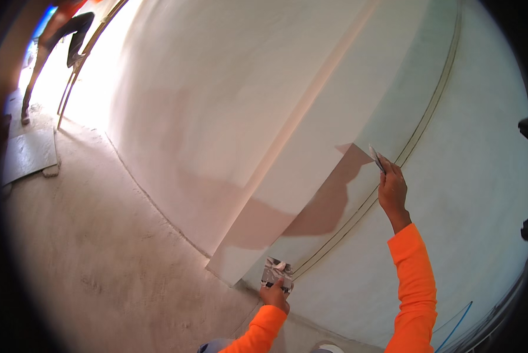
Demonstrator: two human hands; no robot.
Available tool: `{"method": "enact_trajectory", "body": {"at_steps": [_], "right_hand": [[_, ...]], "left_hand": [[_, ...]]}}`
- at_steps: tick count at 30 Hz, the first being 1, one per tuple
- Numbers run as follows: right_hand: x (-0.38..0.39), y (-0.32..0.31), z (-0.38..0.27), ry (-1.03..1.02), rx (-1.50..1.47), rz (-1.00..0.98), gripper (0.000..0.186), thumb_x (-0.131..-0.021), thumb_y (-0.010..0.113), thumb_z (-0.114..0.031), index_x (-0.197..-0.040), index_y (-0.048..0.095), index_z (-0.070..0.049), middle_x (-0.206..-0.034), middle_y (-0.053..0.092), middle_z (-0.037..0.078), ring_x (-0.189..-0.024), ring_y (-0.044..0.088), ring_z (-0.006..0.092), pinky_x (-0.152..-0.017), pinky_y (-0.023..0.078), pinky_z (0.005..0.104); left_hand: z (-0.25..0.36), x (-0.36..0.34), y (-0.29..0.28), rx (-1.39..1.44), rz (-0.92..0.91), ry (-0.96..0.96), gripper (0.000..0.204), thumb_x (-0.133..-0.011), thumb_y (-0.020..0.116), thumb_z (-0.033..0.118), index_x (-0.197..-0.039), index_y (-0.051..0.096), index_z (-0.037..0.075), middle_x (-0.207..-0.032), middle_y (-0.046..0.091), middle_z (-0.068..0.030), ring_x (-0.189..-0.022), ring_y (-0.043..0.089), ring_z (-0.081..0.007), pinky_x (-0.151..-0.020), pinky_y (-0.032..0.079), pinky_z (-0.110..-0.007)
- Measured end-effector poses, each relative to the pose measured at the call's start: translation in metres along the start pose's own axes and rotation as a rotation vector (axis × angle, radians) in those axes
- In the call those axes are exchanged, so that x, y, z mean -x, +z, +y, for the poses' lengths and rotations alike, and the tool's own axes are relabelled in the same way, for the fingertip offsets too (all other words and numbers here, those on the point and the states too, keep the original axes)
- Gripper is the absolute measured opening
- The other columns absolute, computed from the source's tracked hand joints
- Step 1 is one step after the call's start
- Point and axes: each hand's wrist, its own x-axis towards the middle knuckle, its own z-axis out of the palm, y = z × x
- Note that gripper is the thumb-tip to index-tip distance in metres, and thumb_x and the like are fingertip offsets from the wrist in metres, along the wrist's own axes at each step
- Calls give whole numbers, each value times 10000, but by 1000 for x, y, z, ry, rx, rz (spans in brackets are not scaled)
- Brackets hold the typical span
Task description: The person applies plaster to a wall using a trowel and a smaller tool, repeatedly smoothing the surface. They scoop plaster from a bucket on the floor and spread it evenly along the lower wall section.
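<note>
My right hand [393, 189], in an orange sleeve, is closed around a thin putty knife [376, 159], its blade raised close to the pale plastered wall [475, 182]. Lower down, my left hand [275, 297] grips a small flat metal plate [270, 272] that carries a lump of whitish putty [280, 266]. The plate is held near the foot of the wall. Between my hands a straight-edged column [328, 141] stands out from the wall. A long greenish strip with dark edges [420, 130] runs up the wall beside my right hand.
Dusty bare floor [117, 253] spreads to the left of the wall. At the far left another person [55, 35] has one leg raised on a wooden ladder [75, 70], near a pale flat board [31, 154]. A blue cable [455, 328] lies at the lower right.
</note>
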Motion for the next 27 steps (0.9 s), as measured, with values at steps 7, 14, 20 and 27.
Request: {"method": "enact_trajectory", "body": {"at_steps": [7,14,20,27], "right_hand": [[-28,22,29,-56,241,56,547,-917,569,54,-1433,586,-127,-1373,658,73,-1249,607,331,-1073,495,433],[-59,35,60,-32,384,184,491,-961,540,-33,-1440,569,-137,-1442,611,57,-1311,559,330,-1108,446,455],[-88,67,62,-34,489,106,531,-997,536,-66,-1518,479,-153,-1525,523,56,-1371,502,331,-1126,411,496],[-47,83,28,-59,496,-205,445,-997,520,-95,-1435,579,-147,-1463,579,55,-1320,549,323,-1098,433,482]], "left_hand": [[4,-6,-4,-131,70,-83,443,-929,599,-121,-1331,512,43,-1214,639,-146,-962,698,-300,-744,662,-458],[0,-15,-12,-89,-13,-47,507,-921,590,-85,-1372,488,123,-1247,624,-113,-978,682,-304,-747,651,-498],[-3,-18,-14,-92,-49,-20,492,-924,588,-76,-1369,487,110,-1229,630,-119,-951,684,-314,-721,634,-496],[8,-5,-10,-171,-100,-45,407,-938,567,-68,-1323,532,58,-1192,654,-142,-967,692,-312,-747,605,-493]]}}
